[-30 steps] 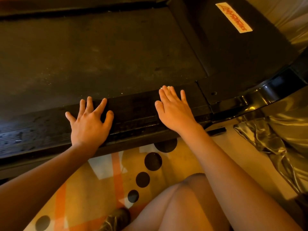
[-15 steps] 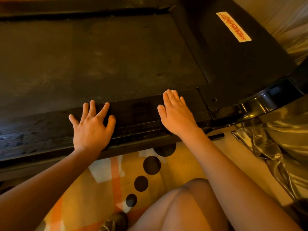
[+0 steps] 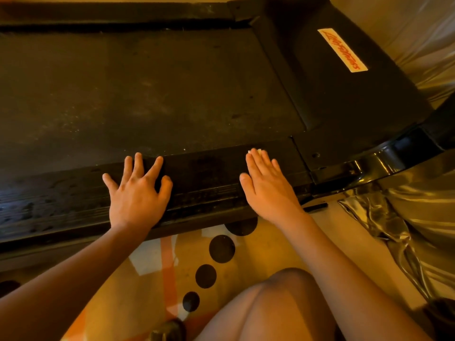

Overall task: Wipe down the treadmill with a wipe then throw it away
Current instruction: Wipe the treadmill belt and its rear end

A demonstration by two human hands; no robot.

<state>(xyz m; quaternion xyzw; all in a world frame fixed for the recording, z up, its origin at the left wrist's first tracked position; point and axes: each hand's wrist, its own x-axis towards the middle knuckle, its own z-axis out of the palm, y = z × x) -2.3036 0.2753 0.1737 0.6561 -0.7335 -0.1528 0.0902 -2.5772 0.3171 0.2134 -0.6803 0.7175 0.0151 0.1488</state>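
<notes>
Head camera, looking down: a black treadmill (image 3: 147, 94) fills the frame from nine to two o'clock, its belt dusty and scuffed. On its near side rail (image 3: 206, 178) the left hand (image 3: 136, 195) lies flat, fingers spread apart. Toward three o'clock of it, the right hand (image 3: 267, 188) lies flat with fingers straight and together, covering a wipe (image 3: 256, 151); only a pale sliver shows past the fingertips. A red-lettered label (image 3: 342, 49) sits at one o'clock. Shiny crumpled sheeting (image 3: 418, 193) lies at three o'clock. A rug (image 3: 152, 279) with black dots (image 3: 221, 248) spreads at six o'clock, beside a bare knee (image 3: 283, 299).
</notes>
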